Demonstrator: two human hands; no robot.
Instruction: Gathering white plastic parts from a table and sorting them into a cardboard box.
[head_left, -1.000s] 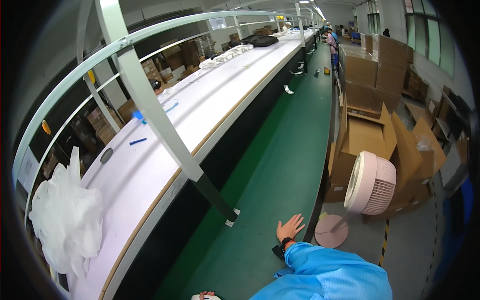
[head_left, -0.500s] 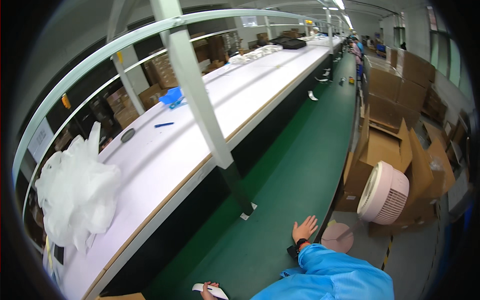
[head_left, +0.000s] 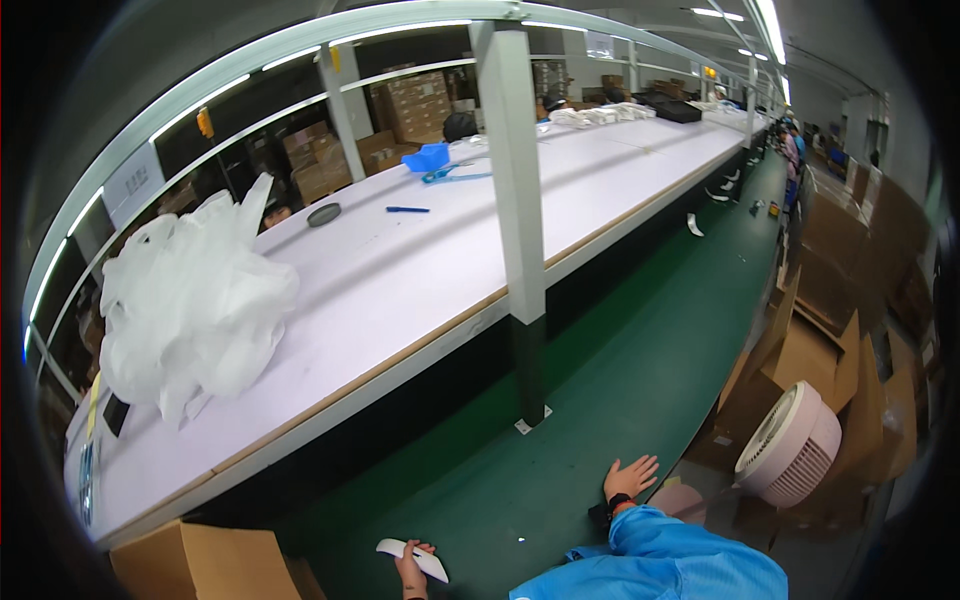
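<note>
My left hand (head_left: 413, 575), low in the head view, is closed on a white curved plastic piece (head_left: 428, 562), held just over the green conveyor belt (head_left: 470, 500). My fingers cover part of the piece, so its exact kind cannot be made out. My right hand (head_left: 628, 478) rests palm down with spread fingers by the belt's right edge and holds nothing. A dark band circles its wrist, below a blue sleeve. Farther along the belt lies another white curved piece (head_left: 694, 225), with several similar ones beyond it.
A white worktable (head_left: 400, 290) runs along the left, carrying a heap of white plastic bags (head_left: 190, 300), a blue pen (head_left: 408, 209) and a blue bin (head_left: 427, 158). A metal post (head_left: 510, 170) rises beside the belt. At right stand a pink fan (head_left: 790, 445) and open cartons (head_left: 815, 350); another carton (head_left: 215, 565) is lower left.
My view has turned left and up, so the scene sits farther right and the lower-left carton shows more. My left hand still holds the white piece; my right hand stays flat.
</note>
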